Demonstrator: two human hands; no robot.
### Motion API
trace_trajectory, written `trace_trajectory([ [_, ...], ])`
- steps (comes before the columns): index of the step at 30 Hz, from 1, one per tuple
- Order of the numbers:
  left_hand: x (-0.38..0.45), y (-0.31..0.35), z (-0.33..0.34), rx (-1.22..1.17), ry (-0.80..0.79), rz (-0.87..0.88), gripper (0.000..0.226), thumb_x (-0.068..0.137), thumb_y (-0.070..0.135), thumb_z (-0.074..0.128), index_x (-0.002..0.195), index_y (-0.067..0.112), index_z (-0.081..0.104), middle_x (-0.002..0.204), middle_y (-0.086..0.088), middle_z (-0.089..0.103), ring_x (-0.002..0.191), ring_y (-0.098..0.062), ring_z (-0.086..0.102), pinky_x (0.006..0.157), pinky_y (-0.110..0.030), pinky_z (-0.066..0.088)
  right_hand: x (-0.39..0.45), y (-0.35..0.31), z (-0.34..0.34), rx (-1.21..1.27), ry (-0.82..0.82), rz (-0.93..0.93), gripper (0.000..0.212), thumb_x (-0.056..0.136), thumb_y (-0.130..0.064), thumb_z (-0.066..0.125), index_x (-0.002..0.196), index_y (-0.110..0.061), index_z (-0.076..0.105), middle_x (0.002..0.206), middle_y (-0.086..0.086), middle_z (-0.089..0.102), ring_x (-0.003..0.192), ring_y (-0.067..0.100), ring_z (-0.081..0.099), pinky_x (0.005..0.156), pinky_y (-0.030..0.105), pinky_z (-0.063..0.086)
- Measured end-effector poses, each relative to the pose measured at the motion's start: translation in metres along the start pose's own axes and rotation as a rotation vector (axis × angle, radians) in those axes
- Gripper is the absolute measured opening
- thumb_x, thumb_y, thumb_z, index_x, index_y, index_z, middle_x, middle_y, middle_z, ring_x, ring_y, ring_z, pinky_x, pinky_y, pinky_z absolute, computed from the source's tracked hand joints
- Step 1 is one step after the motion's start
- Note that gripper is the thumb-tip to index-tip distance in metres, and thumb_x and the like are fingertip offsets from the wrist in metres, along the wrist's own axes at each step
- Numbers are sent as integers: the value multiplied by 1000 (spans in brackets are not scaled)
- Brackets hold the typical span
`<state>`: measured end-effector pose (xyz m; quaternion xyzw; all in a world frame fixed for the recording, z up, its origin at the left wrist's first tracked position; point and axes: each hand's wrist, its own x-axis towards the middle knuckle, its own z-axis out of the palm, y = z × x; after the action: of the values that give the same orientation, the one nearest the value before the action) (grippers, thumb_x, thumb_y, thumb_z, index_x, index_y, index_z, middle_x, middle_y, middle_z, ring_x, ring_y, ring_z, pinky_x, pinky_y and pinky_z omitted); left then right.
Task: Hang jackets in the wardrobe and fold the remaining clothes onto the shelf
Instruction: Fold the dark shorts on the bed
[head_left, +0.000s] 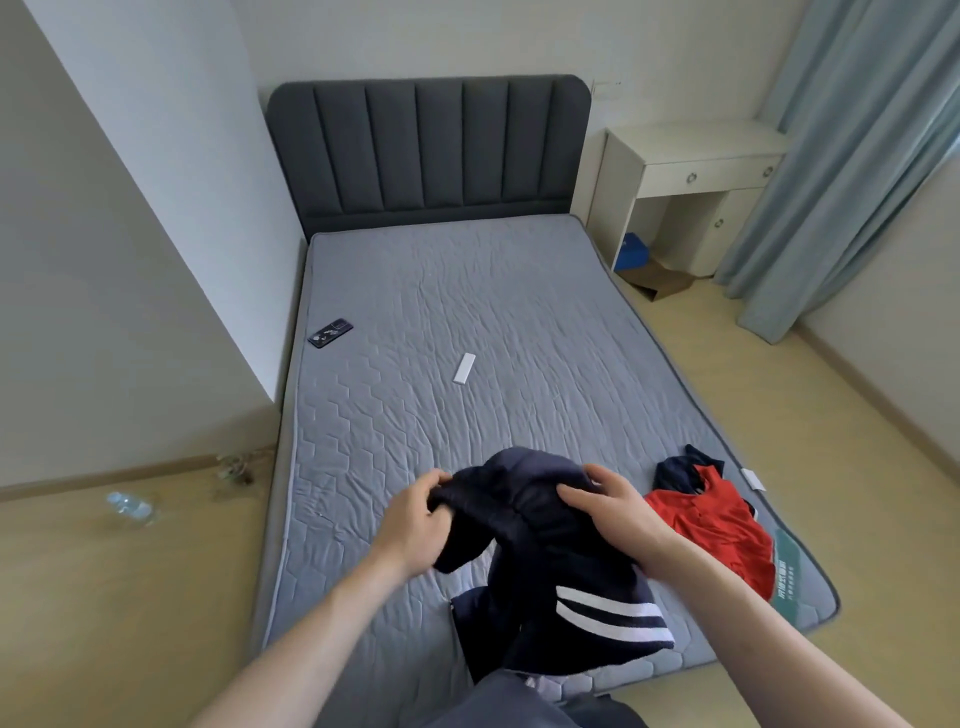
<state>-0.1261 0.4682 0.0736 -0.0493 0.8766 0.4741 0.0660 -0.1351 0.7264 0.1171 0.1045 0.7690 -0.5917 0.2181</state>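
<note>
You held the navy jacket (545, 551) bunched above the near end of the mattress (467, 312), your left hand (421, 519) and right hand (608, 506) both clenched on its upper fabric. Its white-striped hem hung toward you. The red garment (711, 525) lay just right of it on the mattress.

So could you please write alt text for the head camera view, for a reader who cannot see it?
Both hands, left hand and right hand, grip a dark navy jacket with white-striped cuff above the foot of a bare grey mattress. A red garment lies to its right; a phone and a small white remote lie farther up the bed.
</note>
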Motion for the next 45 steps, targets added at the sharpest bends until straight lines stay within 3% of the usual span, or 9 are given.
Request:
trace_trajectory([
  [3, 6, 23, -20, 52, -66, 85, 9, 88, 28, 61, 89, 27, 70, 82, 14, 73, 84, -8, 67, 78, -30, 50, -11, 11, -5, -192, 122, -30, 43, 91, -22, 76, 128, -18, 56, 119, 0, 66, 101, 15, 68, 92, 34, 56],
  [8, -1, 65, -11, 147, -70, 89, 23, 71, 47, 64, 71, 24, 69, 65, 9, 69, 66, -5, 64, 63, -26, 49, -42, 25, 33, -363, -121, -135, 66, 66, -58, 87, 121, -40, 55, 117, -24, 63, 107, -18, 55, 85, 2, 42],
  [14, -1, 78, -3, 154, 13, 113, 42, 61, 54, 62, 58, 15, 48, 45, 3, 40, 46, -13, 38, 45, -26, 34, -27, 39, 72, -282, 40, -112, 53, 62, -53, 81, 106, -42, 53, 101, -23, 67, 92, -12, 62, 70, 11, 49],
  [19, 1, 66, -13, 126, -12, 78, 56, 69, 54, 71, 53, 9, 42, 42, 5, 34, 42, -13, 33, 43, -26, 29, -9, 46, 66, -282, 135, -148, 34, 72, -12, 57, 100, -30, 61, 84, -12, 70, 76, 6, 66, 74, 42, 58],
  [26, 9, 64, -22, 57, -69, 64, 61, 78, 58, 76, 48, 14, 47, 42, 6, 46, 40, -10, 43, 43, -19, 30, 3, 31, 51, -224, -263, -129, 55, 64, -29, 73, 114, -45, 56, 99, -15, 70, 81, 1, 67, 63, 20, 52],
  [30, 20, 66, -25, 272, -92, 161, 62, 73, 68, 71, 58, 13, 47, 44, 6, 43, 42, -8, 40, 42, -22, 28, 20, 34, 49, -564, -15, -310, 31, 73, -20, 62, 103, -23, 58, 95, -7, 68, 88, 18, 65, 74, 37, 53],
  [34, 37, 35, -41, 810, -132, 208, 47, 58, 74, 68, 73, 29, 63, 59, 9, 57, 58, -10, 53, 50, -30, 35, 42, 50, 13, -783, 53, -196, 22, 72, -13, 53, 89, -22, 64, 89, 6, 73, 94, 36, 64, 70, 35, 44],
  [39, 65, -2, -39, 979, -326, 79, 36, 80, 66, 68, 84, 30, 69, 81, 7, 59, 85, -20, 57, 69, -33, 37, 83, 39, -13, -1082, -44, -220, 23, 77, -19, 46, 89, -23, 65, 93, 4, 72, 104, 30, 59, 86, 36, 39],
  [45, 144, 55, -86, 1026, -79, 151, 42, 93, 65, 55, 102, 26, 68, 101, 0, 65, 109, -26, 58, 78, -38, 47, 154, -77, -43, -1168, 89, -384, 22, 85, -19, 46, 90, -23, 67, 92, 12, 65, 109, 34, 53, 78, 35, 38],
])
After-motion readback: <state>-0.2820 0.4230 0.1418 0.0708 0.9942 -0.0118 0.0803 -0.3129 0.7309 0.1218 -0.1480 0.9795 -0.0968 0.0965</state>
